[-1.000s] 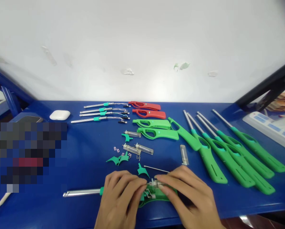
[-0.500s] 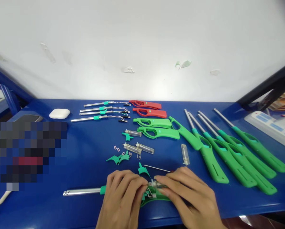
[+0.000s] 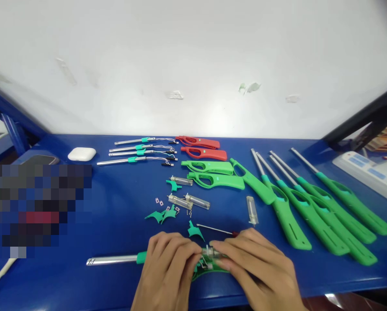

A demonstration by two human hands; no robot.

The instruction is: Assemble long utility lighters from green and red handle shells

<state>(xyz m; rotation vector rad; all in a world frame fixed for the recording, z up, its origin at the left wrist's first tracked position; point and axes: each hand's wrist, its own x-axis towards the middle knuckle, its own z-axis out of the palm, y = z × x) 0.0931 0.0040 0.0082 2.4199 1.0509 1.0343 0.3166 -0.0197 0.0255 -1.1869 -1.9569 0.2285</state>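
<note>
At the front middle lies a green handle shell with a metal tube pointing left and wires inside it. My left hand covers the joint of tube and shell, its fingers closed at the left end of a clear fuel tank. The right part of that tank is pinched between the thumb and fingers of my right hand, over the shell. Just beyond my hands are a teal trigger and a screwdriver, its red handle partly hidden.
Loose tanks, teal triggers and screws lie mid-table. Behind are tube assemblies, red shells and green shells. Several assembled green lighters and a power strip are right; a white case is left.
</note>
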